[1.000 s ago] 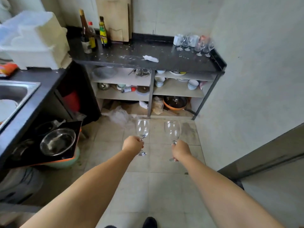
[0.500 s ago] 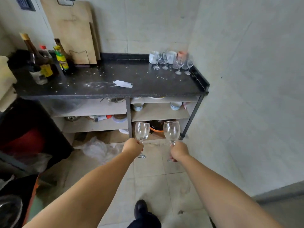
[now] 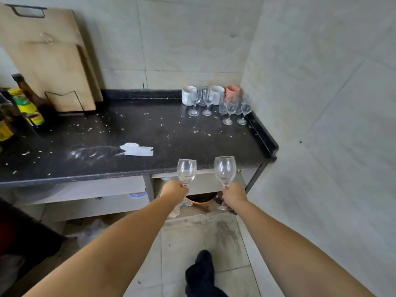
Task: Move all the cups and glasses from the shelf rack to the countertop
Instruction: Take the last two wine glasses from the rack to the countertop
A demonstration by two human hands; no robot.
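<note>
From the head camera, looking down over both forearms: the left hand [image 3: 174, 189] is closed in a fist round the stem of one wine glass [image 3: 186, 171], and the right hand [image 3: 234, 195] is closed the same way round the stem of a second wine glass [image 3: 225, 169]. Both glasses are upright, bowls above the fists, feet showing below them, held just in front of the near edge of the dark countertop [image 3: 171, 133] and not yet over it.

These look thin, light and brittle, and smooth glass is slippery. The stem is the sensible place to hold, as here, though I'd judge the bowls top-heavy and the feet easy to knock on the counter's front edge while lifting them over.

At the far right corner of the counter stands the cluster already there: two white mugs [image 3: 188, 94], a pink cup [image 3: 232, 92] and several stemmed glasses [image 3: 230, 109] set close together. Space near them is tight, and a careless placement could topple one. The middle of the counter is freer, apart from crumbs and a scrap of white paper [image 3: 137, 149]. Cutting boards [image 3: 49, 65] lean on the far wall at the left, with bottles [image 3: 25, 103] beside them, well clear. Below the counter, shelves [image 3: 85, 189] are partly visible; I cannot tell whether cups remain there.
</note>
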